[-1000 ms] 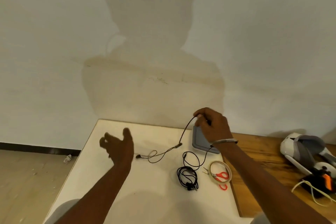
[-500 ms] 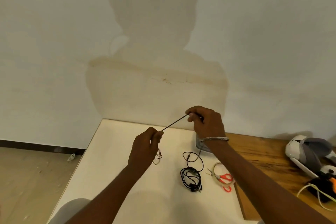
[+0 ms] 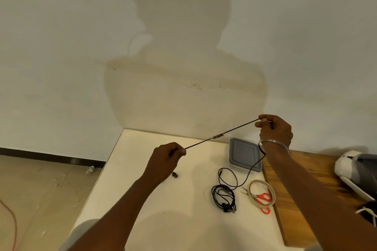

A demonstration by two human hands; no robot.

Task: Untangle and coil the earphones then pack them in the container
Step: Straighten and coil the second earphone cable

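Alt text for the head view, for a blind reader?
Left hand and right hand pinch a black earphone cable, stretched taut above a white table. A grey-lidded container, bundled cable, tape roll and red scissors lie there.

No text, label or number can be read anywhere.

Open tabletop [image 3: 130, 149] at left, taut cable [image 3: 202, 142] above middle, coiled cable [image 3: 223, 197], container [image 3: 243, 154], tape [image 3: 261, 180], scissors [image 3: 263, 197] crowding right

Cable [image 3: 219, 135] taut between left hand [image 3: 166, 156], right hand [image 3: 275, 131]
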